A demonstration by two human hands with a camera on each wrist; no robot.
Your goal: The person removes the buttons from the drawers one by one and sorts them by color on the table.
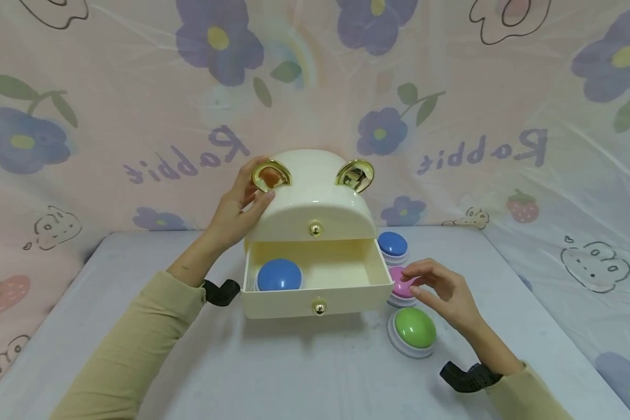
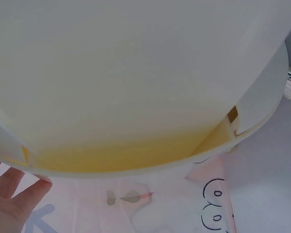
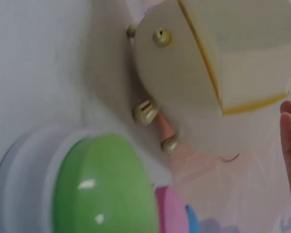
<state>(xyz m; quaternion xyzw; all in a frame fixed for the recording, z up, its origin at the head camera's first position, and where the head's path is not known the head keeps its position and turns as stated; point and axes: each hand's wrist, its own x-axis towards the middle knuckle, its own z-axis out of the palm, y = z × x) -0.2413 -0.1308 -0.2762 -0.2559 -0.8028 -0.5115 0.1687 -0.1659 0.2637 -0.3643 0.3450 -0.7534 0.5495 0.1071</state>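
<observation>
Nearest the camera, in front of and to the left of the cream cabinet (image 1: pixel 315 178), is a khaki left sleeve (image 1: pixel 126 356); the matching right sleeve (image 1: pixel 527 399) enters in front of the cabinet and to its right. A black device (image 1: pixel 469 379) is strapped at the right wrist, another at the left.

The cabinet stands on the white-covered tabletop (image 1: pixel 304 373). Its upper drawer (image 1: pixel 289 224) is closed; its lower drawer (image 1: pixel 283 304) is pulled out, and a blue button (image 1: pixel 279 275) on a pale base sits in that drawer's left end. Each drawer front carries a gold knob.

The left hand (image 1: pixel 233 216) grasps the cabinet by its gold-lined left ear (image 1: pixel 277 167), thumb to the front, fingers behind.

The right hand (image 1: pixel 448 291) is released, fingers loosely bent, at the pink button (image 1: pixel 397 282) just to the right of the cabinet's lower drawer; whether the fingertips touch the dome cannot be told. Also right of the cabinet, a second blue button (image 1: pixel 392 244) sits beyond the pink one, and a green button (image 1: pixel 415 328) sits nearer the person.

Writing: the printed backdrop (image 1: pixel 315 93) behind the cabinet reads "Rabbit" in mirrored purple lettering, once to the cabinet's left and once to its right.
</observation>
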